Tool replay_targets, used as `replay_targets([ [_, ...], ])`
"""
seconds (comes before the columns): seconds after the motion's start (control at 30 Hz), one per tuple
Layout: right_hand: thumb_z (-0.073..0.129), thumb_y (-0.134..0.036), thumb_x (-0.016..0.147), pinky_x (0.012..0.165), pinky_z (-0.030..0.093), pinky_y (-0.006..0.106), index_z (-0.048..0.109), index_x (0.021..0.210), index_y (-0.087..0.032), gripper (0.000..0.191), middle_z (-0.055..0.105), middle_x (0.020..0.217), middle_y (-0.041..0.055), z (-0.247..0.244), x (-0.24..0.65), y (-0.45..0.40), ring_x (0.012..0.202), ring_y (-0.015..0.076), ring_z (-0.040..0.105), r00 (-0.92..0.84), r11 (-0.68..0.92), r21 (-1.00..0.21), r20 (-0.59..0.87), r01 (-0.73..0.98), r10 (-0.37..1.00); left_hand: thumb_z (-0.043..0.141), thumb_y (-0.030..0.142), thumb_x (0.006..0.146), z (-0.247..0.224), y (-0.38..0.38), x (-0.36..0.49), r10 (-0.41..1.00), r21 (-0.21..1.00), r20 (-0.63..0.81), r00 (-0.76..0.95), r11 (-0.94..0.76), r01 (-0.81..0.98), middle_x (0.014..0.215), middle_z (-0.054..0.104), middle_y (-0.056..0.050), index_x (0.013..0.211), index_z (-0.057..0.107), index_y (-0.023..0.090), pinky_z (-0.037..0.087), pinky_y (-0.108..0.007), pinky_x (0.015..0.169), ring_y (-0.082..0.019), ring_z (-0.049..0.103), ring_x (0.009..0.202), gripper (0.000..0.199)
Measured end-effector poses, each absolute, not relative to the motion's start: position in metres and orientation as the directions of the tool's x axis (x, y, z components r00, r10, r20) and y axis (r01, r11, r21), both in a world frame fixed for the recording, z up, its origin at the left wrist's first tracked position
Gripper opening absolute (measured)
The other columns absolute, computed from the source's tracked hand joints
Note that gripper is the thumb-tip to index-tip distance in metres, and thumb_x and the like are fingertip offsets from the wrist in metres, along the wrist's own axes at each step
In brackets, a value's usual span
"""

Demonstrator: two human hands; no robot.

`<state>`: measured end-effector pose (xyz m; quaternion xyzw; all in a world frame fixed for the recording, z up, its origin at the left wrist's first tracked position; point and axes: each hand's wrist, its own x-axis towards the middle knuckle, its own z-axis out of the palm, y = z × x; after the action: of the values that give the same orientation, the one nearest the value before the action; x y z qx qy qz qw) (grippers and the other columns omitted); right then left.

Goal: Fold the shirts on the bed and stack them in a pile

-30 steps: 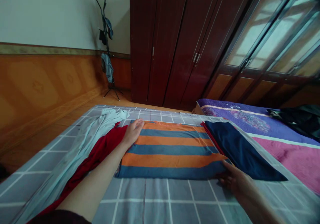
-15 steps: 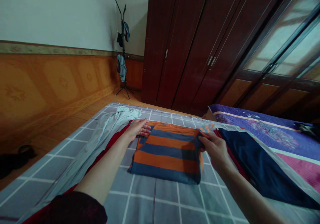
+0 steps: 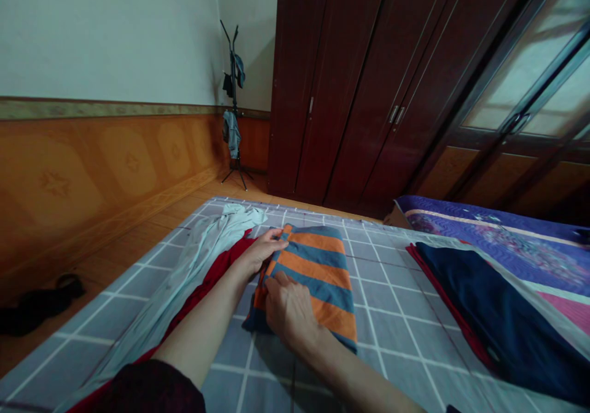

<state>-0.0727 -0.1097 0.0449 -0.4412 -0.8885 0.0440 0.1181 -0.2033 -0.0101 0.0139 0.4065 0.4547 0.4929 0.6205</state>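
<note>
An orange and blue striped shirt (image 3: 320,265) lies folded into a narrow rectangle on the grey checked bed cover (image 3: 387,302). At its far left corner, my left hand (image 3: 263,252) pinches the cloth between thumb and fingers. My right hand (image 3: 290,308) reaches across to the shirt's left side, its fingers curled closed on the edge there. Under the right hand, part of the near left corner is hidden.
Left of the shirt lie a red garment (image 3: 209,284) and a pale blue garment (image 3: 184,259). Folded navy cloth (image 3: 498,314) rests on the right. Beyond are a coat stand (image 3: 234,93), a dark wardrobe (image 3: 350,93) and a purple-covered bed (image 3: 479,222).
My right hand has carried the shirt's right side over to the left, folding the shirt narrower. My left hand has closed on the far left corner. The view has shifted slightly.
</note>
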Motion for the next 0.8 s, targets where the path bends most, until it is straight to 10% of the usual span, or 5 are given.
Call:
replay_targets([
  [0.33, 0.046, -0.008, 0.078, 0.059, 0.035, 0.023, 0.063, 0.089, -0.019, 0.023, 0.063, 0.084, 0.0025, 0.051, -0.051, -0.119, 0.071, 0.0136, 0.059, -0.561, 0.651, -0.394, 0.331, 0.649, 0.759, 0.064, 0.005, 0.059, 0.021, -0.016, -0.188, 0.987, 0.973, -0.099, 0.123, 0.122, -0.194, 0.095, 0.067, -0.005, 0.135, 0.037, 0.022, 0.050, -0.027, 0.070, -0.018, 0.066, 0.076, 0.083],
  [0.8, 0.052, -0.011, 0.078, 0.053, 0.034, 0.025, 0.059, 0.086, -0.019, 0.013, 0.061, 0.083, 0.0026, 0.025, -0.066, -0.119, 0.067, 0.0157, 0.058, -0.663, 0.713, -0.321, 0.266, 0.624, 0.700, 0.054, 0.004, 0.059, 0.010, -0.010, -0.210, 0.997, 0.996, -0.078, 0.027, 0.079, -0.045, 0.100, 0.067, -0.005, 0.134, 0.042, 0.019, 0.052, -0.028, 0.077, -0.017, 0.066, 0.084, 0.077],
])
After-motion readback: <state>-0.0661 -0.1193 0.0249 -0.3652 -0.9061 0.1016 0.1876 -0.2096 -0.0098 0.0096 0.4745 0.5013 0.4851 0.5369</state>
